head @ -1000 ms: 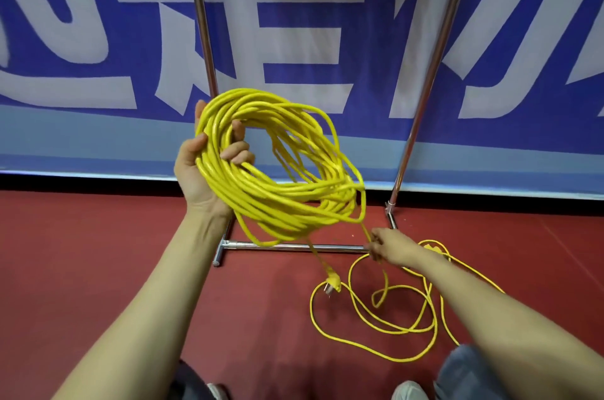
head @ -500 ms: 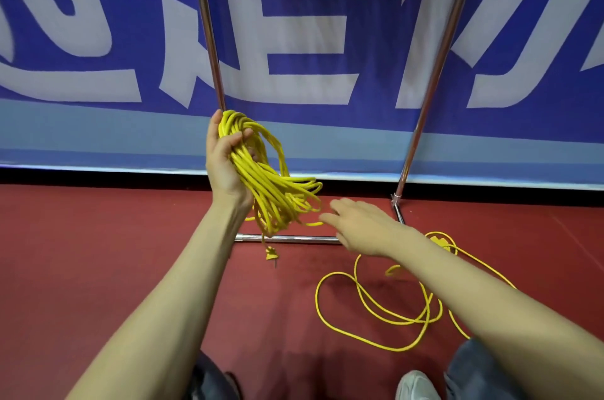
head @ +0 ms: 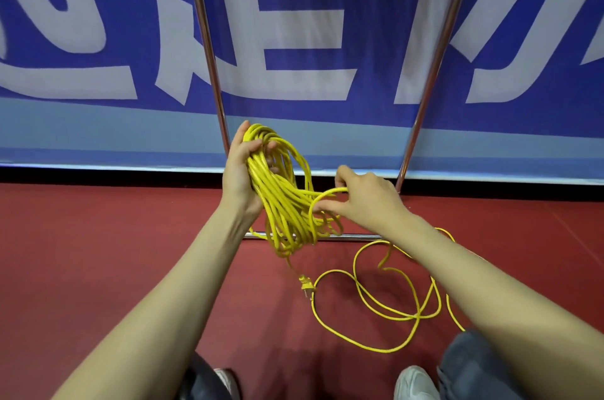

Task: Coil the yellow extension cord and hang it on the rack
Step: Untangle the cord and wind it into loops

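My left hand (head: 240,171) grips the top of a hanging bundle of yellow extension cord (head: 284,200), fingers curled round many loops. To its right, my right hand (head: 362,193) pinches a single strand and holds it against the lower part of the bundle. The yellow plug (head: 306,285) dangles below the coil, just above the floor. Loose cord (head: 392,305) lies in a few wide loops on the red floor at the right. Behind the hands stands the metal rack (head: 204,40), two chrome uprights joined by a low base bar; its top is out of view.
A blue and white banner (head: 294,40) covers the wall behind the rack. Red floor (head: 98,252) spreads to the left. My knees and white shoes (head: 415,383) show at the bottom edge.
The coil, held wide and high a second ago, has collapsed into a narrow hanging bundle, lower. My right hand left the floor cord, rose, and now pinches a strand at the bundle.
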{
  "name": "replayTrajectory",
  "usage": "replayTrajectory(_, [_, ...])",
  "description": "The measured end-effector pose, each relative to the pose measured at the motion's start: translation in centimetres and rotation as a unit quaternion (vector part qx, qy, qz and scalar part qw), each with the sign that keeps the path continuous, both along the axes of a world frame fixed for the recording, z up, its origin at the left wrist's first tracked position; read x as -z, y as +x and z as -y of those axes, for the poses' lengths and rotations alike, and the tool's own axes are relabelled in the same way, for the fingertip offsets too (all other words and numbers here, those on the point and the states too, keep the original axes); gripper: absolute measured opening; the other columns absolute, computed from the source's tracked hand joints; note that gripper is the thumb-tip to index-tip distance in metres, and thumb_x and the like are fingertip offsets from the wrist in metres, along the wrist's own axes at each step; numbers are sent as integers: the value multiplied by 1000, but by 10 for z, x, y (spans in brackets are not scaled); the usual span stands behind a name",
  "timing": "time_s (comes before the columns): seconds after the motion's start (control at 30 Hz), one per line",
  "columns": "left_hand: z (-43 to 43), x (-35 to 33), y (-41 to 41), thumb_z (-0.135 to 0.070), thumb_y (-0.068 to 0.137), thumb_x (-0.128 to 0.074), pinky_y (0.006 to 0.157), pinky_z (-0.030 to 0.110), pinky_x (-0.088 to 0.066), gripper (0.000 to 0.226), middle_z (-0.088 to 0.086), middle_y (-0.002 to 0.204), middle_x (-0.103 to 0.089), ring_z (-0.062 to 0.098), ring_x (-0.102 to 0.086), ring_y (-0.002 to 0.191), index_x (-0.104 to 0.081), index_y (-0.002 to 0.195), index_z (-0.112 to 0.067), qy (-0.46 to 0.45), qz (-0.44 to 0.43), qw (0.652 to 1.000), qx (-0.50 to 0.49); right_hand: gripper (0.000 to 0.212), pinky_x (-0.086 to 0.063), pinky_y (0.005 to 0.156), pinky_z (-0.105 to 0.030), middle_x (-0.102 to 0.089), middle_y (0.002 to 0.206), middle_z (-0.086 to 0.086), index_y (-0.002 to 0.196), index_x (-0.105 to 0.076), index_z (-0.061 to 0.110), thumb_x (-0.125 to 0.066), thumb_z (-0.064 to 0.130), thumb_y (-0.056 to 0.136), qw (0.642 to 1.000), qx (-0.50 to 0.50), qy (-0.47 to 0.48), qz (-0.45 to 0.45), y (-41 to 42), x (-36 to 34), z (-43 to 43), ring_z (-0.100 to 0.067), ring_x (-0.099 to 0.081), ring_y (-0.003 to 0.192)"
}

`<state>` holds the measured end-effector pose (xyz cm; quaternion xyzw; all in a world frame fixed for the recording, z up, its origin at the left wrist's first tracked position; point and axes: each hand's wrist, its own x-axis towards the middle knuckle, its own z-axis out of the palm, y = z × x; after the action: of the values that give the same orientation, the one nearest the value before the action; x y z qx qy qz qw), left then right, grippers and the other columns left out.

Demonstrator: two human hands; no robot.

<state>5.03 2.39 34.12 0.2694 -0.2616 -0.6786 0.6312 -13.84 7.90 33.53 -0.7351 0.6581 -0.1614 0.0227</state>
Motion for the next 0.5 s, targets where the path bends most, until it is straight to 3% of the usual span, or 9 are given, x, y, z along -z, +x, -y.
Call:
replayTrajectory(0.1, [-4, 1, -9, 0, 91, -46, 53, 24, -47, 43, 14, 88, -55, 15, -60, 61, -52, 125, -26, -8, 26, 1000, 11, 42, -40, 63, -36, -51, 58, 5, 96, -40, 22, -71, 42, 76, 987, -116, 46, 105, 4, -8, -5, -17, -47, 60])
replayTrajectory(0.17, [-5, 3, -13, -1, 90, -48, 63, 29, -46, 42, 13, 85, -56, 17, -60, 68, -54, 124, -26, -5, 51, 998, 27, 37, -46, 69, -43, -62, 68, -1, 109, -37, 20, -63, 19, 82, 949, -212, 110, 204, 7, -16, -10, -20, -50, 61])
replayTrajectory(0.23, [-5, 4, -15, -1, 91, -49, 66, 31, -47, 41, 12, 85, -58, 18, -61, 74, -54, 125, -24, 0, 63, 997, 45, 33, -48, 73, -38, -69, 82, 1, 114, -36, 21, -56, 13, 89, 921, -270, 155, 235, 8, -22, -15, -23, -57, 70])
replayTrajectory(0.3, [-7, 4, -16, -2, 92, -49, 62, 31, -51, 42, 12, 84, -61, 19, -62, 76, -53, 128, -23, 8, 64, 995, 73, 27, -50, 68, -30, -71, 84, 6, 113, -38, 22, -53, 10, 93, 914, -291, 151, 240, 6, -22, -15, -19, -59, 66])
replayTrajectory(0.37, [-12, 3, -19, -5, 93, -49, 54, 27, -49, 44, 14, 83, -61, 19, -62, 70, -50, 132, -24, 13, 84, 991, 108, 27, -48, 59, -25, -71, 79, 5, 106, -42, 20, -62, 16, 89, 921, -263, 115, 263, 2, -24, -12, -14, -57, 54])
replayTrajectory(0.5, [-23, 5, -28, -7, 94, -48, 51, 25, -50, 45, 19, 90, -61, 17, -64, 64, -48, 135, -25, 13, 110, 979, 172, 58, -41, 55, -34, -63, 60, -2, 89, -44, 22, -82, 54, 58, 974, -75, 42, 211, -3, -20, -5, -12, -47, 48])
